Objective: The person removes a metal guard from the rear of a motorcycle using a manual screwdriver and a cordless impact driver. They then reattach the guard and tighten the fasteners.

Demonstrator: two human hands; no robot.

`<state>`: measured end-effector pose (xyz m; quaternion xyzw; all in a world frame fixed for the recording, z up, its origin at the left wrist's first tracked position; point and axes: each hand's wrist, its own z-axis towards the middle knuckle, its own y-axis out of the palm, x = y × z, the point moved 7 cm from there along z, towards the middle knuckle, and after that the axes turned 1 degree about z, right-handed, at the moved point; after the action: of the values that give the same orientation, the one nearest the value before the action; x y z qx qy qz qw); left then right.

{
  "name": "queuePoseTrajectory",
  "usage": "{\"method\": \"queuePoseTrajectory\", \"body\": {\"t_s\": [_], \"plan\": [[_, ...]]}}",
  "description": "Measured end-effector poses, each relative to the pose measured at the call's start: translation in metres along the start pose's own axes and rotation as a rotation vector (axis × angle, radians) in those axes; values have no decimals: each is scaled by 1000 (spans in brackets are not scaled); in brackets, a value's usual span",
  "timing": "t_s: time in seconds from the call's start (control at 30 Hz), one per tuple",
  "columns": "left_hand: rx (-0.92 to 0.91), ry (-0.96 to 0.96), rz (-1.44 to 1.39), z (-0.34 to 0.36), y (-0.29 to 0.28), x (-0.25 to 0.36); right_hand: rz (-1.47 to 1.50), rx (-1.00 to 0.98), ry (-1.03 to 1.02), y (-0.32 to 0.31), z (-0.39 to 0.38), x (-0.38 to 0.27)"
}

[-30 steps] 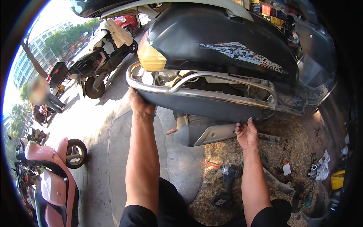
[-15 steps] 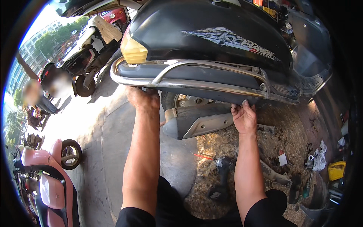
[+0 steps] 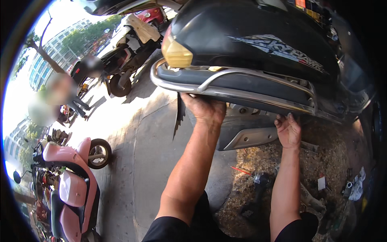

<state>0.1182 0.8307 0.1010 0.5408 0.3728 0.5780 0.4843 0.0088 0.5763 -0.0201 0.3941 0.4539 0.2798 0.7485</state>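
A black motor scooter stands before me, with a grey lower side panel behind a bent chrome guard rail. My left hand reaches up under the rail's rear part, gripping the panel's underside; its fingertips are hidden. Farther right, my right hand is closed, palm toward me, its curled fingers at the panel's lower edge. Whatever lies between those fingertips is too small to make out. Below the panel, between my hands, the exhaust muffler shows. A yellowish light lens sits at the scooter's rear corner.
On the ground between my forearms lies a dark power tool with a red-tipped bit. Crumpled foil-like scrap and a white card lie to the right. A pink scooter stands left; parked motorcycles and people are beyond.
The view has swung left, so the scooter appears farther right. My left hand has shifted a little forward along the panel's underside. My right hand stays at the lower edge.
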Motion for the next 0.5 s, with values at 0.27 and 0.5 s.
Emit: {"method": "queuePoseTrajectory", "body": {"t_s": [0.27,0.5], "plan": [[59,4,54,-11,12,-10,3,-30,-31,15,8,-13],[75,-1,138,-19,16,-17,-13,70,-105,19,6,-16]]}}
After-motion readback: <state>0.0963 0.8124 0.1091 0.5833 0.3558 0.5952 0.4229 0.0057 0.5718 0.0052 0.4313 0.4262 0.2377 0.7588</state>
